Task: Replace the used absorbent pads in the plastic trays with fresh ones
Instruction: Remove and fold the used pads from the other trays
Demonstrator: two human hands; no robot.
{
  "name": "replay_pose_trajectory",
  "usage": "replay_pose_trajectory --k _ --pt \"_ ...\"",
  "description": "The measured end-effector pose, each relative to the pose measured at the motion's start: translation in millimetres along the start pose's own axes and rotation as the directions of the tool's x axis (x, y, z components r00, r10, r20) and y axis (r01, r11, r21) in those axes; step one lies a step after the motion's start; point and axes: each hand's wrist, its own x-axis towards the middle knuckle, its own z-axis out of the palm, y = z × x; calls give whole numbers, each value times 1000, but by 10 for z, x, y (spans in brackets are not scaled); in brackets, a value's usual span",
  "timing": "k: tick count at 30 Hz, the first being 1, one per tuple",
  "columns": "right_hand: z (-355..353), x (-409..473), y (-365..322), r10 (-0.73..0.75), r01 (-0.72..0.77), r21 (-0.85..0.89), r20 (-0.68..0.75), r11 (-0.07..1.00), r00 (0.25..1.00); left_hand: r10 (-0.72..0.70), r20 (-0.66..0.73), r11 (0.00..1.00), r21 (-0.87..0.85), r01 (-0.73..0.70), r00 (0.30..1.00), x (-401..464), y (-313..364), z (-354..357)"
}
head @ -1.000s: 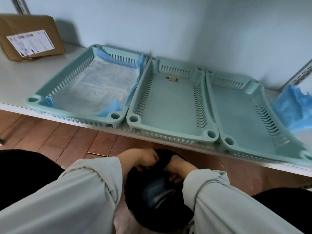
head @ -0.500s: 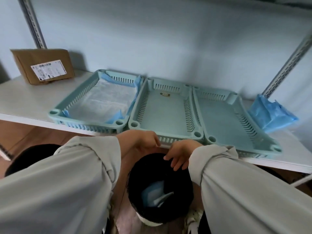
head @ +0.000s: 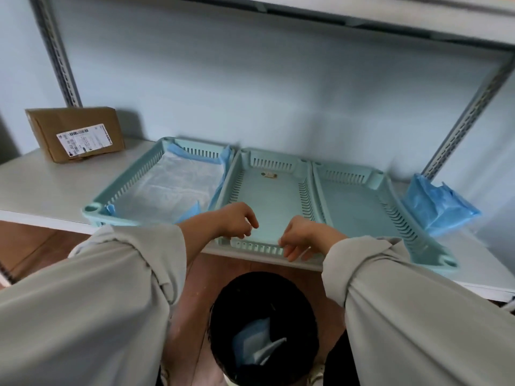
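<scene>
Hands first: your left hand (head: pixel 237 222) and right hand (head: pixel 299 238) have risen out of the black bin (head: pixel 263 327) to the near rim of the middle tray (head: pixel 271 201), fingers loosely curled, holding nothing. A used pad (head: pixel 256 346) lies in the bin. Middle and right tray (head: pixel 362 207) are bare; the left tray (head: pixel 125 188) holds a pad (head: pixel 170 190). Fresh pads (head: pixel 437 204) wait far right on the shelf (head: pixel 41 188).
</scene>
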Motion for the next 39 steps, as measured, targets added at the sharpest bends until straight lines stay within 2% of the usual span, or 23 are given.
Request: replay_pose_trajectory --k 4,8,14,16,19,25,28,32,39 --pt "-171 127 -254 -59 63 56 -74 996 995 37 -229 999 -12 -41 973 98 -92 -393" --pt "-237 424 -699 -165 173 39 -165 984 973 -46 -356 998 -48 31 933 269 -445 -789" --pt "-9 780 -1287 -333 328 -57 -184 943 925 -236 -350 970 -135 200 907 439 -1022 -1110" --pt "152 869 -1469 -429 404 -163 -168 900 888 -272 -336 962 -127 243 902 503 -1183 -1161" --pt "382 942 -1647 -499 432 -370 -103 822 861 -276 -323 960 -46 277 905 593 -1336 -1135" --pt "542 1274 -1799 -400 368 -563 72 740 914 -311 -289 944 18 330 905 803 -1506 -1176" --pt "494 1443 -1902 -403 362 -516 35 776 914 -330 -276 935 40 353 903 910 -1585 -1291" --pt "378 1697 -1955 -426 314 -600 -49 736 903 -359 -282 916 76 394 890 1081 -1827 -1365" --pt "475 1998 -1985 -443 286 -662 -78 693 893 -470 -376 855 32 518 798 1244 -2252 -1471"
